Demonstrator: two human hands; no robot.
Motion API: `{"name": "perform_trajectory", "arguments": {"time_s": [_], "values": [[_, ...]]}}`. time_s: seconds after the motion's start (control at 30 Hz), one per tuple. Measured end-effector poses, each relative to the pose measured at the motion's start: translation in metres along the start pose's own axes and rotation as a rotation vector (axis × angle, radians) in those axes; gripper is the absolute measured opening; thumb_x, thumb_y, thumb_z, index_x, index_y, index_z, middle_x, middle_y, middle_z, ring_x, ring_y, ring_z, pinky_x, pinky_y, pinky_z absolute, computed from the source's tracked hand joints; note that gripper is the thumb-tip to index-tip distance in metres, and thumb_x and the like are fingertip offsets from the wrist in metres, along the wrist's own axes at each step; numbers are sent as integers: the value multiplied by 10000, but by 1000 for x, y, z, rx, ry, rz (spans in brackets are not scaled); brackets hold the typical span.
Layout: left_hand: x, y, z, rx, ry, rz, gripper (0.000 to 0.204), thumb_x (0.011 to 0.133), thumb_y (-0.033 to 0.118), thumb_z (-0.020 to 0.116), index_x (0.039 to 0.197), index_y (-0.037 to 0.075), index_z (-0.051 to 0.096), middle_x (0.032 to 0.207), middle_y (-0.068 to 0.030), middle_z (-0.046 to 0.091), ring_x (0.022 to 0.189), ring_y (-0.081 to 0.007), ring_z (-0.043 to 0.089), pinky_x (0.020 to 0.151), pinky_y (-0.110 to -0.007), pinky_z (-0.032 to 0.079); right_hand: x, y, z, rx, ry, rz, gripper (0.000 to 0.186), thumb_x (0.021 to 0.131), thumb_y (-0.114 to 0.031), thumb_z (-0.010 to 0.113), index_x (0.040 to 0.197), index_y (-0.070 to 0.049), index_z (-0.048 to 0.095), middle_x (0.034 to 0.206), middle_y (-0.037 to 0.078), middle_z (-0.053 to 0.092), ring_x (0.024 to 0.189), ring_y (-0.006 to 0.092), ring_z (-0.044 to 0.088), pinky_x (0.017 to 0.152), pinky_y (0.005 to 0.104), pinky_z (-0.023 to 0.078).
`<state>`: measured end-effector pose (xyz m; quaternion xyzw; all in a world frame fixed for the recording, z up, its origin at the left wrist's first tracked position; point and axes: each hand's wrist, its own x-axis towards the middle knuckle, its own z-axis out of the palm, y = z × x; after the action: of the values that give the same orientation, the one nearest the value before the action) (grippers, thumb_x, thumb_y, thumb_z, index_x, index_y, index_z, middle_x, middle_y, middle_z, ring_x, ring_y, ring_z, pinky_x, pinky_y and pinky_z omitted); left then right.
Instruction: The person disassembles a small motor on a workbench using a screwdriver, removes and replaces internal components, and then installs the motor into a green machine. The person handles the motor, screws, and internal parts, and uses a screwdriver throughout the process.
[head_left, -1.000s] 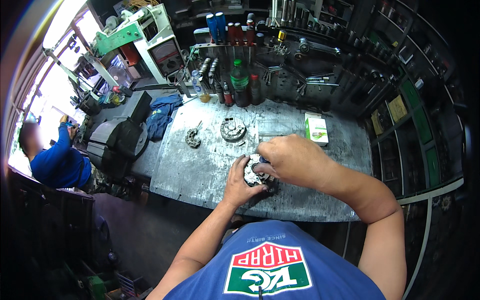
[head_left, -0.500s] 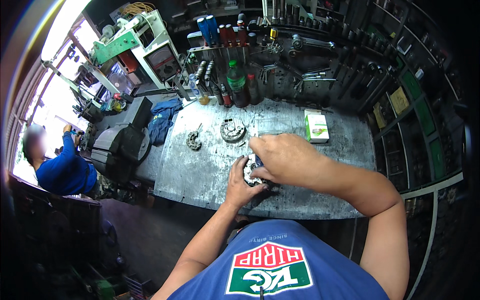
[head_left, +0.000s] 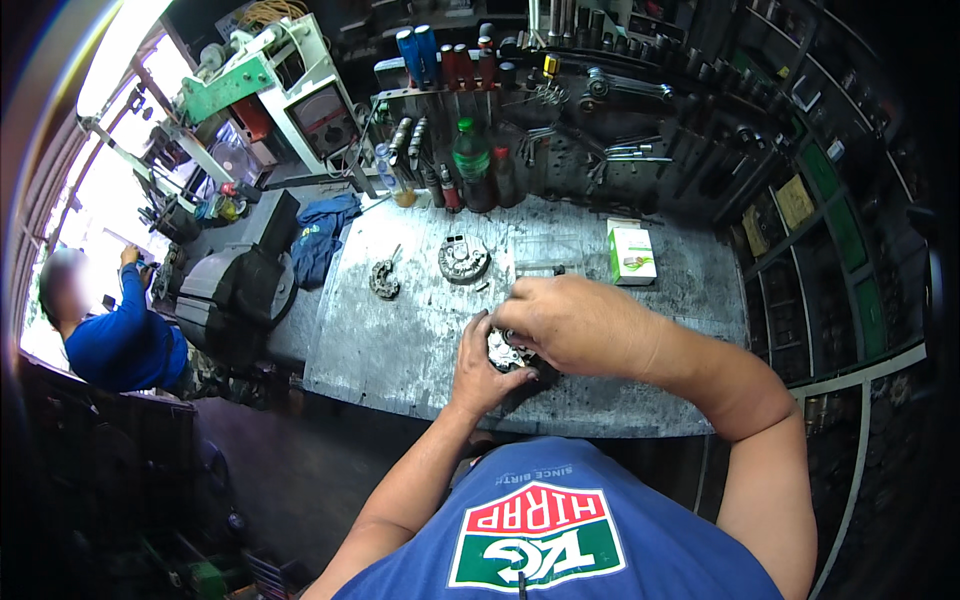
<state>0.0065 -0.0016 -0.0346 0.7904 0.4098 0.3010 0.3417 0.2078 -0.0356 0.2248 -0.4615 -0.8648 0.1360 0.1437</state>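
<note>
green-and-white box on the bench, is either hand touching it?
No: the box sits apart at the back, while both hands are on the metal part.

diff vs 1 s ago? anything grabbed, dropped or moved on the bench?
No visible change in grip. The left hand still cups the small metal part at the bench's near edge, and the right hand stays on top of it; only slight shifts of the hands, if any. The round metal housing, the smaller toothed piece and the green-and-white box lie where they were.
</note>
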Motion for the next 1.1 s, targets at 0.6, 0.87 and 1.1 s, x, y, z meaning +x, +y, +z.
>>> {"name": "perform_trajectory", "arguments": {"time_s": [0.6,0.87,1.1], "values": [[26,-31,-17,-183,-206,81,1023,734,496,965,1598,101,582,1651,-229,568,1546,-442,543,1293,-562,445,11,16,48,529,248,-19,218,995,-219,840,1002,-20,753,898,154,775,838,374,768,759,474,594],[27,-37,-9,-171,-136,149,840,878,510,867,1544,74,601,1623,-234,593,1528,-472,546,1279,-572,437,32,38,100,1043,429,-157,217,911,-127,856,829,-11,692,756,143,714,696,269,734,674,397,563],[26,-27,-11,-147,-87,143,832,829,391,955,1516,87,597,1621,-264,591,1446,-492,606,1225,-565,477,25,25,113,1033,624,-79,228,889,-60,867,790,-44,662,687,102,660,580,275,676,559,387,512]]}}
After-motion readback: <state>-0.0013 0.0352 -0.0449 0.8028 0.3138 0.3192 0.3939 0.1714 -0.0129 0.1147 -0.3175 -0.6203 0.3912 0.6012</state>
